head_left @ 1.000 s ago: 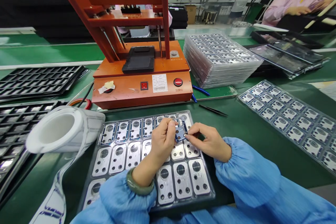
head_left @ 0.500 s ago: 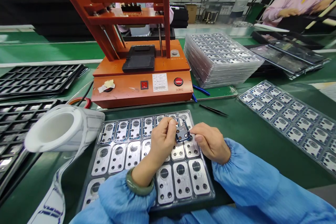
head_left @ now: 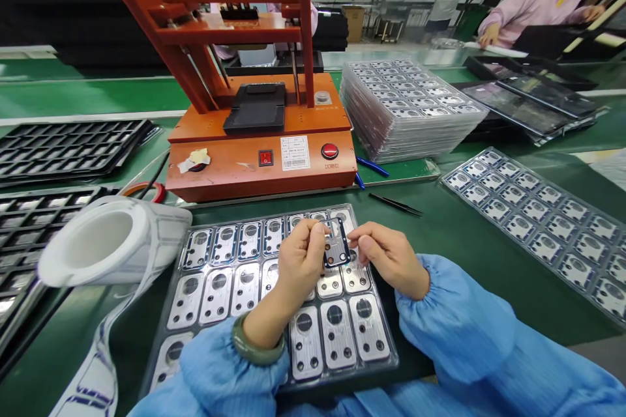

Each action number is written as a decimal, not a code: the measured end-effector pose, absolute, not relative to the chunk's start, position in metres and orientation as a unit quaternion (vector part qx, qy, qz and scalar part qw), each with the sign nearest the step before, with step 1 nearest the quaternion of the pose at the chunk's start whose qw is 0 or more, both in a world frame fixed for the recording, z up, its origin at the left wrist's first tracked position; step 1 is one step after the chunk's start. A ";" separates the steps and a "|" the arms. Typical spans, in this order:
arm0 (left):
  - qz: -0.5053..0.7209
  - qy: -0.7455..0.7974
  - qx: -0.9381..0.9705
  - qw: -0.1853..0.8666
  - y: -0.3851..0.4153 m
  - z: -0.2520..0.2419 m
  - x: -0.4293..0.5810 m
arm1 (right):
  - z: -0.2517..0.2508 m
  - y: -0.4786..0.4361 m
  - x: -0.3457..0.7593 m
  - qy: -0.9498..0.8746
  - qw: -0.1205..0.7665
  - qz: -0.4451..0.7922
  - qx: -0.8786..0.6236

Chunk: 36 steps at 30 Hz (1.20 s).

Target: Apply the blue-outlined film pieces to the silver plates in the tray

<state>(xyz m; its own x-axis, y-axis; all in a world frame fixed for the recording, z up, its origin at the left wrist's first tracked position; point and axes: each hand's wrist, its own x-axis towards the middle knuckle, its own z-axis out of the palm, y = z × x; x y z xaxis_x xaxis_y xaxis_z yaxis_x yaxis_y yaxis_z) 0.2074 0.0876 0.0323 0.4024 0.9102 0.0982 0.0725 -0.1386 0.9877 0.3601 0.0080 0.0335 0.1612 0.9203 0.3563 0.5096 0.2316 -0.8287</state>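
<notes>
Above the clear tray of silver plates [head_left: 334, 336], my left hand [head_left: 302, 259] pinches a small silver plate with a dark blue rim [head_left: 336, 249] by its left side. My right hand [head_left: 388, 259] is at the plate's right edge, thumb and index finger pressed close together; whether anything tiny lies between them is too small to tell. Plates in the tray's back row carry blue rims, while those nearer me look plain silver. A white roll of printed film [head_left: 92, 241] lies left of the tray, its loose strip hanging toward me.
An orange press [head_left: 259, 172] stands behind the tray. Black tweezers [head_left: 395, 204] and blue-handled pliers [head_left: 372, 166] lie right of it. Beyond are stacked clear trays [head_left: 413, 117]; another filled tray [head_left: 538, 221] lies right. Black trays [head_left: 73, 146] sit left. A person in pink [head_left: 528, 3] works opposite.
My right fingers have drawn slightly away from the plate's right edge. The plate has turned a little in my left hand. The person opposite has moved their hands apart.
</notes>
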 end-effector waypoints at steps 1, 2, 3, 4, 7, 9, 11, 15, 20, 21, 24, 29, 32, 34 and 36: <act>0.393 0.378 0.644 0.536 0.088 0.032 0.207 | 0.034 0.009 0.358 -0.599 0.492 0.254 -0.579; 0.395 0.375 0.645 0.536 0.088 0.032 0.207 | 0.034 0.009 0.356 -0.583 0.494 0.296 -0.573; 0.397 0.370 0.648 0.534 0.088 0.032 0.207 | 0.034 0.010 0.354 -0.565 0.496 0.333 -0.569; 0.398 0.367 0.653 0.530 0.088 0.032 0.206 | 0.034 0.010 0.353 -0.547 0.496 0.367 -0.566; 0.396 0.357 0.671 0.515 0.088 0.032 0.205 | 0.034 0.010 0.351 -0.514 0.489 0.423 -0.563; 0.390 0.355 0.682 0.507 0.088 0.033 0.204 | 0.035 0.010 0.352 -0.519 0.490 0.422 -0.560; 0.383 0.350 0.688 0.508 0.088 0.034 0.204 | 0.036 0.010 0.354 -0.528 0.496 0.410 -0.554; 0.373 0.326 0.696 0.520 0.088 0.037 0.205 | 0.038 0.009 0.353 -0.514 0.515 0.418 -0.544; 0.379 0.312 0.699 0.519 0.091 0.036 0.206 | 0.037 0.014 0.362 -0.532 0.459 0.295 -0.647; 0.376 0.317 0.688 0.534 0.092 0.035 0.206 | 0.036 0.015 0.368 -0.533 0.418 0.223 -0.701; 0.356 0.317 0.632 0.612 0.092 0.032 0.207 | 0.032 0.018 0.394 -0.490 0.295 0.044 -0.819; 0.267 0.286 0.510 0.766 0.088 0.032 0.211 | 0.026 0.014 0.428 -0.450 0.172 0.024 -0.876; 0.215 0.284 0.498 0.790 0.086 0.034 0.212 | 0.027 0.013 0.431 -0.448 0.159 0.036 -0.879; 0.210 0.289 0.502 0.788 0.086 0.034 0.212 | 0.030 0.014 0.428 -0.441 0.164 0.035 -0.882; 0.208 0.294 0.505 0.784 0.086 0.033 0.213 | 0.033 0.016 0.424 -0.434 0.214 0.061 -0.873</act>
